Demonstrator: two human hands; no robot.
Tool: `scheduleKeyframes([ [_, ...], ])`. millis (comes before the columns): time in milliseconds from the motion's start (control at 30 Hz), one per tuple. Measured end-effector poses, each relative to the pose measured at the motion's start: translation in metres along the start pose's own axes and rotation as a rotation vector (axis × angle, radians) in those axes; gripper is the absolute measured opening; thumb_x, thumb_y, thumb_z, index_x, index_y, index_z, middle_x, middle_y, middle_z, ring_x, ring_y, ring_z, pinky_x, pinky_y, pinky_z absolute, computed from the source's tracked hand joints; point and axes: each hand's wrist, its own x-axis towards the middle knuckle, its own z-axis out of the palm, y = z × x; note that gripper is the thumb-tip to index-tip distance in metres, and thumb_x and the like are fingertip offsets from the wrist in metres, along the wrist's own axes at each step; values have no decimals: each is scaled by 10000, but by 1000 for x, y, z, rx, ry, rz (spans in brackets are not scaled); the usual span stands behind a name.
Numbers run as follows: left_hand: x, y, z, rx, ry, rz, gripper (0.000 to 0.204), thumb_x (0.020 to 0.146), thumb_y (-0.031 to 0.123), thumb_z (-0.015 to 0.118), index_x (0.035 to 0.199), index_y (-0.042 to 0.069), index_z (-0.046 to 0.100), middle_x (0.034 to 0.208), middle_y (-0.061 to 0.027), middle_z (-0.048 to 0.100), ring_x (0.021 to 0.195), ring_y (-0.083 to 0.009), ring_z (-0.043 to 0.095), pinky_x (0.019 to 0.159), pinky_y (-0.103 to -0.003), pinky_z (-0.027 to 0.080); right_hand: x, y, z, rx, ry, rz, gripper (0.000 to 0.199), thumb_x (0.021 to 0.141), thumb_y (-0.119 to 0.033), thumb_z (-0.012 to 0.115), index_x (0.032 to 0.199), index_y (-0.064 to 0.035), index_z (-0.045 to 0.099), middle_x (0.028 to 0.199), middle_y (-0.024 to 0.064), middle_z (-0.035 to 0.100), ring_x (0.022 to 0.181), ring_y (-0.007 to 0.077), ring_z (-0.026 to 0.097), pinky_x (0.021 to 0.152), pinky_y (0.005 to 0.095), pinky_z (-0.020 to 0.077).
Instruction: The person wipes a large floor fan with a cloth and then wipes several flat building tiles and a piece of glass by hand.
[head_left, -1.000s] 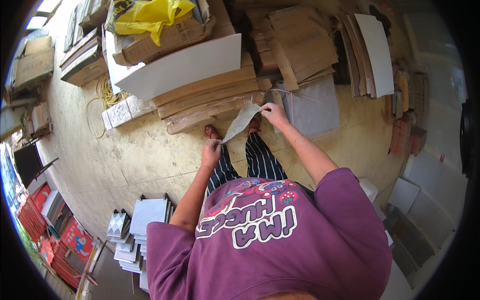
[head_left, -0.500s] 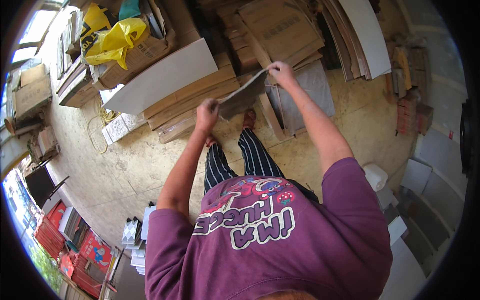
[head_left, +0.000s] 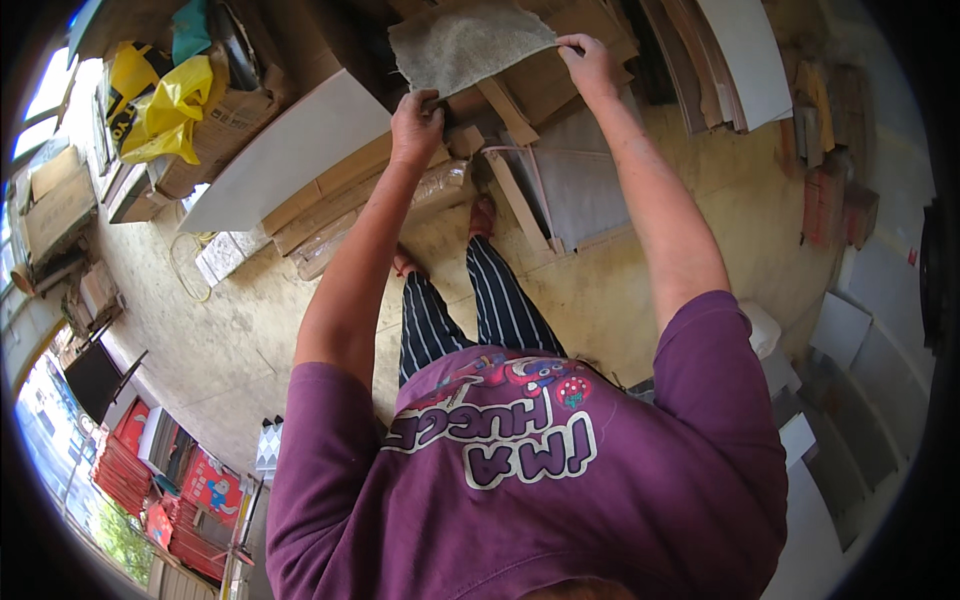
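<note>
A small grey cloth (head_left: 468,48) with a coarse, rough-edged look stretches between my hands at the top of the head view. My left hand (head_left: 414,128) pinches its lower left corner. At the right corner, my right hand (head_left: 592,70) grips the cloth between thumb and fingers. Both arms reach forward, away from my body. Below and behind the cloth lie flat brown cardboard boxes (head_left: 570,65), partly covered by it.
Left of my arm a white board (head_left: 290,150) leans over stacked cardboard. Yellow plastic bags (head_left: 170,110) lie on a box at the far left. Tall panels (head_left: 745,60) stand at the back right. A grey sheet (head_left: 580,190) leans just ahead of my feet.
Both hands have moved up and forward with the cloth. It hung edge-on and now spreads out with its broad face showing. The view has shifted slightly.
</note>
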Motion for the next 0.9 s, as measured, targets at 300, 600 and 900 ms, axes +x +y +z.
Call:
scheduleKeyframes([
  [300,-141,-45,91,156,-459,-169,203,730,123,622,911,34,628,917,-191,614,851,-353,595,751,-381,491,-176,155,-25,-169,-269,411,132,795,-152,594,883,-71,651,905,129,639,866,293,601,748,361,472],
  [600,-266,-37,83,152,-895,-221,120,746,70,549,813,53,647,836,-168,613,835,-337,588,744,-395,481,-344,213,-91,-353,-581,728,142,767,-132,590,873,-71,663,825,104,661,780,222,631,712,319,485],
  [900,-147,-23,60,42,-499,-179,76,741,75,586,798,46,627,805,-162,627,802,-317,616,715,-374,495,-194,152,-63,-130,-463,623,180,782,-149,587,920,-53,650,812,97,660,755,172,618,691,290,472],
])
